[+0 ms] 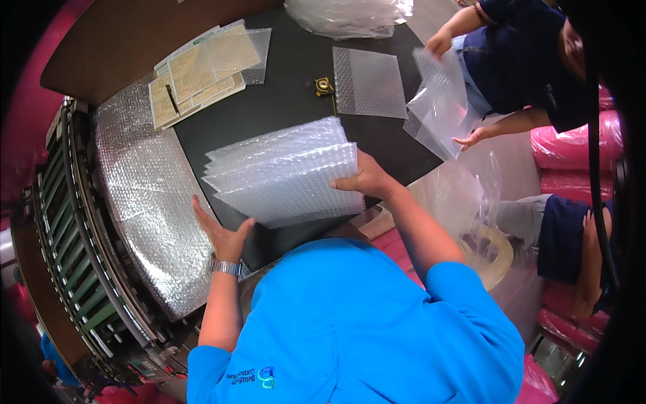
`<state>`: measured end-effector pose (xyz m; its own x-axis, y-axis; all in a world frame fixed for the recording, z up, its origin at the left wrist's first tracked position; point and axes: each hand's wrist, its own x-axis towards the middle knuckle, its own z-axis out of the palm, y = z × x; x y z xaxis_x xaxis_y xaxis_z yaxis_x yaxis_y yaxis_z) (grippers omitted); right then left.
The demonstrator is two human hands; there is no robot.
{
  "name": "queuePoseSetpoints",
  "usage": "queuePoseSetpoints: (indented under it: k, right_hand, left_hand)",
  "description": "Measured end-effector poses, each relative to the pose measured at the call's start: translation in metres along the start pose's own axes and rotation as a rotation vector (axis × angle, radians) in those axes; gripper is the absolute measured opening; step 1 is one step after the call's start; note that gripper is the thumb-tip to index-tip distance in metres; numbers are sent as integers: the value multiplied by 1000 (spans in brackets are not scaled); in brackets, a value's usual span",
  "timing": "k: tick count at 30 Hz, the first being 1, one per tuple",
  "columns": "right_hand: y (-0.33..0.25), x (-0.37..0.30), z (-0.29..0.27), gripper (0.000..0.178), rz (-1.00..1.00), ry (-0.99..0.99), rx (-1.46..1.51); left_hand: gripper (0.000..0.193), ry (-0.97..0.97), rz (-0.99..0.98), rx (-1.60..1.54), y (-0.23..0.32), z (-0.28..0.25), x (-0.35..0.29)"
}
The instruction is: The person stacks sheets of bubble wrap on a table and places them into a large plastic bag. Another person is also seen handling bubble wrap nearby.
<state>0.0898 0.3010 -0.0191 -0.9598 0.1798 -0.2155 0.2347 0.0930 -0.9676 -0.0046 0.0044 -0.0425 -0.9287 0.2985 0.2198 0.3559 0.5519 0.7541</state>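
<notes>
A stack of clear bubble-wrap sheets [282, 172] is held just above the black table [282, 101]. My right hand [367, 178] grips the stack's right edge, thumb on top. My left hand [222, 232], with a metal watch on the wrist, is flat and open against the stack's lower left corner. The sheets are fanned slightly at their left ends.
A wide bubble-wrap web [151, 209] runs off a machine with green rollers [67, 229] on the left. Paper forms and a pen [198, 71], a tape measure [324, 85] and one bubble bag [369, 82] lie farther back. Another person at right holds a clear bag [441, 101]. Pink rolls [572, 145] stand at right.
</notes>
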Motion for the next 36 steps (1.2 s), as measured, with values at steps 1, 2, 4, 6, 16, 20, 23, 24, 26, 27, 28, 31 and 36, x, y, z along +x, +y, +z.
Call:
queuePoseSetpoints:
  k: [1, 2, 4, 6, 16, 20, 23, 24, 26, 27, 28, 31, 36]
  right_hand:
    - [-18, -1, -3, 45, 25, -33, -138]
    - [-41, -3, -4, 43, 53, -73, -269]
    - [-71, -7, -3, 39, -22, -145, -547]
    - [-91, -14, 10, 36, -215, -198, -819]
    - [-90, -45, 6, 85, -498, 365, -880]
    - [16, -45, -53, 103, -51, 305, 17]
    - [112, -38, -33, 96, 440, 98, 138]
    - [150, -36, -12, 92, 458, 114, 21]
    - [169, -24, 24, 87, 447, 150, -124]
    - [159, -18, 40, 86, 428, 180, -149]
    - [152, -17, 47, 85, 408, 214, -176]
    - [142, -14, 40, 88, 490, 318, -110]
    - [116, -33, 10, 87, 332, 96, 448]
  left_hand:
    - [113, -22, 169, 109, 20, -10, 11]
    - [113, -45, 332, 226, 38, -21, 20]
    - [113, -124, 513, 333, 55, -16, 27]
    - [111, -266, 554, 321, 67, -6, 33]
    - [59, -347, -143, -749, 37, 27, -10]
    - [53, -383, -507, -899, 11, 25, -7]
    - [57, -495, -800, -917, -41, 52, -16]
    - [57, -523, -833, -907, -57, 64, -23]
    - [59, -520, -814, -930, -76, 83, -37]
    - [60, -461, -875, -885, -69, 86, -40]
    - [61, -405, -933, -839, -57, 86, -39]
    - [64, -403, -993, -866, -61, 93, -43]
    - [66, -567, -643, -930, -23, 71, -30]
